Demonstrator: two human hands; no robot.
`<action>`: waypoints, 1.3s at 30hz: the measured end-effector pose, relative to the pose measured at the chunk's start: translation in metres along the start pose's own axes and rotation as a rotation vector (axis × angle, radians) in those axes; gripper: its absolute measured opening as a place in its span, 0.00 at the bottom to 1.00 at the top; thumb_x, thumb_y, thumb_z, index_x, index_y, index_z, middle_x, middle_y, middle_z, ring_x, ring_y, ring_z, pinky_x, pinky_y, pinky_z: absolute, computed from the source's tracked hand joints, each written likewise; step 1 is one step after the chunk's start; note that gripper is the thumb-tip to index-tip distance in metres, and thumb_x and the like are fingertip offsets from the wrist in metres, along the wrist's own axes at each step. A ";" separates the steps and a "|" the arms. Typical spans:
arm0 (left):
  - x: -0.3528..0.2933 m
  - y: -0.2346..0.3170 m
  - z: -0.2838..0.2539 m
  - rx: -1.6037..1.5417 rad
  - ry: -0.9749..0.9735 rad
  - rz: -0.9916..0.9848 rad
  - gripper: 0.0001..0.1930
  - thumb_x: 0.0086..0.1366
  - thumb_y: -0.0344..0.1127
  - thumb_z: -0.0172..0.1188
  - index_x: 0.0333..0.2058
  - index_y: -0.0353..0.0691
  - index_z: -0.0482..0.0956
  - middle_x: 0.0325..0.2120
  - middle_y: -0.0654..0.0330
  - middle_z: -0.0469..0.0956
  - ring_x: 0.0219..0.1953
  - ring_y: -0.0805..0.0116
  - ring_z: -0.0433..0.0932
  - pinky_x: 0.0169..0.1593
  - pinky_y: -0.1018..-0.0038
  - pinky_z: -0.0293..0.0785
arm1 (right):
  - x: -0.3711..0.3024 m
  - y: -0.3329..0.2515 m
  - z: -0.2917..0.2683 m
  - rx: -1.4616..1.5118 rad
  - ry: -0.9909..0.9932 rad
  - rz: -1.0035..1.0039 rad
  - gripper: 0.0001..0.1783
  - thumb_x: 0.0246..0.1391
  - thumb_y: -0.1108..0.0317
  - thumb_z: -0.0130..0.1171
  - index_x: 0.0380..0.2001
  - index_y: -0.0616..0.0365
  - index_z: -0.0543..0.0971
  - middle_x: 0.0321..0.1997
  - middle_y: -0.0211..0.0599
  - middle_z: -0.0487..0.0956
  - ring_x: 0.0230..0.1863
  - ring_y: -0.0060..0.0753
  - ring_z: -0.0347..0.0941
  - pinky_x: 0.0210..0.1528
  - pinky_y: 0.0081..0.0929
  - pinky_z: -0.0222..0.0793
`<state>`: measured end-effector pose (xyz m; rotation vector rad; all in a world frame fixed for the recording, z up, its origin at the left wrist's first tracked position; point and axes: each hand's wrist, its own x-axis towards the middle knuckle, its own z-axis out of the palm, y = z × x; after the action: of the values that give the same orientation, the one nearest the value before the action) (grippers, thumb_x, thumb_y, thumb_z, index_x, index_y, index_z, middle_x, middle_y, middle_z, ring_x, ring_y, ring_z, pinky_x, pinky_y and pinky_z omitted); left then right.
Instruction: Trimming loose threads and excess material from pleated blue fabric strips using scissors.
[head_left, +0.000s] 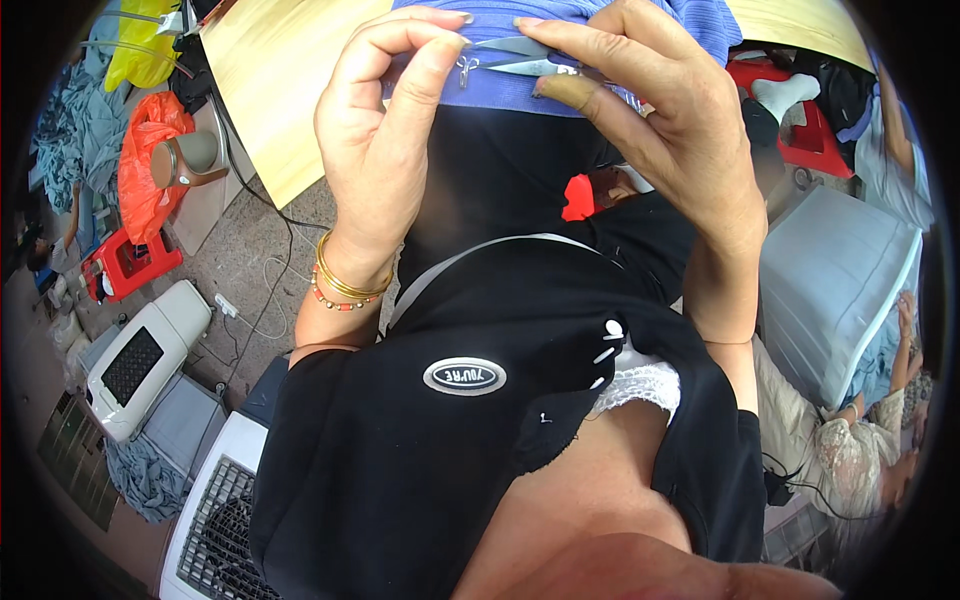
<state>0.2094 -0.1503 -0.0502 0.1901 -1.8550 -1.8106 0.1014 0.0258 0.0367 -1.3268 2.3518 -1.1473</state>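
Observation:
My right hand holds a pair of small thread snips between thumb and fingers, the two blades slightly apart and pointing left. My left hand is opposite the blade tips, thumb and forefinger drawn close together in a pinch; anything thin between them is too small to make out. Just below its fingertips is a tiny metal hook-like piece, close to the snips. Under both hands lies blue knitted cloth, spread over the dark clothing on my lap and the table edge.
A pale wooden table runs beyond my lap. On the left are an orange plastic bag, a red stool and white machines with cables on the floor. A large translucent bin stands right, with other people beyond.

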 end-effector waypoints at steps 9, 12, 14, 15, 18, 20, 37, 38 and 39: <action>0.003 0.002 0.001 -0.024 -0.020 0.000 0.07 0.69 0.28 0.54 0.42 0.32 0.77 0.46 0.53 0.78 0.50 0.70 0.74 0.57 0.76 0.67 | -0.001 -0.007 -0.011 0.056 -0.009 0.077 0.17 0.48 0.71 0.68 0.44 0.60 0.82 0.26 0.36 0.74 0.25 0.29 0.72 0.26 0.23 0.65; -0.001 0.002 -0.001 0.001 -0.010 0.012 0.07 0.69 0.27 0.54 0.42 0.32 0.77 0.46 0.53 0.78 0.50 0.70 0.74 0.57 0.76 0.67 | 0.004 -0.006 -0.002 0.016 0.009 0.031 0.15 0.49 0.70 0.68 0.42 0.60 0.82 0.27 0.37 0.75 0.25 0.32 0.74 0.26 0.25 0.66; 0.000 0.003 0.000 -0.029 0.001 -0.017 0.07 0.69 0.27 0.54 0.42 0.31 0.77 0.46 0.53 0.78 0.50 0.70 0.74 0.57 0.76 0.67 | 0.005 -0.007 -0.001 0.002 0.005 0.011 0.15 0.48 0.70 0.68 0.41 0.59 0.82 0.27 0.37 0.75 0.26 0.34 0.74 0.26 0.27 0.67; 0.000 0.003 0.000 -0.029 -0.005 -0.015 0.07 0.69 0.27 0.54 0.42 0.31 0.77 0.46 0.53 0.78 0.50 0.70 0.74 0.57 0.76 0.67 | 0.010 0.009 0.011 0.002 0.010 0.013 0.15 0.48 0.70 0.68 0.41 0.59 0.82 0.27 0.37 0.75 0.26 0.34 0.74 0.26 0.27 0.67; 0.002 0.004 -0.001 -0.006 -0.016 -0.008 0.07 0.69 0.27 0.54 0.42 0.31 0.77 0.46 0.53 0.78 0.49 0.71 0.75 0.56 0.76 0.68 | 0.020 0.038 0.035 0.204 0.539 -0.785 0.15 0.47 0.71 0.68 0.40 0.58 0.82 0.27 0.37 0.75 0.26 0.36 0.74 0.27 0.29 0.68; 0.001 0.004 -0.004 0.037 -0.016 0.019 0.07 0.69 0.27 0.53 0.42 0.30 0.77 0.47 0.53 0.78 0.49 0.72 0.75 0.56 0.77 0.68 | 0.009 -0.003 0.004 -0.053 0.050 -0.122 0.13 0.46 0.71 0.68 0.38 0.58 0.83 0.26 0.37 0.74 0.26 0.38 0.74 0.27 0.30 0.68; 0.015 0.018 -0.002 0.918 -0.185 0.736 0.09 0.51 0.28 0.71 0.33 0.41 0.85 0.37 0.62 0.82 0.35 0.67 0.78 0.40 0.74 0.71 | -0.038 0.052 0.003 0.529 0.286 0.151 0.16 0.52 0.77 0.66 0.46 0.64 0.82 0.30 0.30 0.78 0.27 0.14 0.68 0.28 0.15 0.63; 0.017 0.016 0.000 0.913 -0.195 0.743 0.09 0.51 0.28 0.71 0.33 0.41 0.85 0.37 0.62 0.82 0.35 0.67 0.78 0.40 0.74 0.71 | -0.041 0.054 0.001 0.432 0.289 0.088 0.17 0.51 0.76 0.66 0.47 0.65 0.81 0.30 0.31 0.78 0.28 0.16 0.69 0.29 0.16 0.63; 0.018 0.013 0.001 0.915 -0.176 0.768 0.09 0.51 0.27 0.70 0.33 0.40 0.84 0.37 0.62 0.82 0.35 0.67 0.78 0.40 0.74 0.71 | -0.041 0.053 0.001 0.433 0.295 0.090 0.17 0.51 0.76 0.66 0.47 0.65 0.81 0.30 0.31 0.78 0.28 0.16 0.69 0.29 0.16 0.63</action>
<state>0.1978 -0.1566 -0.0324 -0.3338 -2.3095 -0.4239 0.0918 0.0738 -0.0096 -0.9463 2.1357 -1.7968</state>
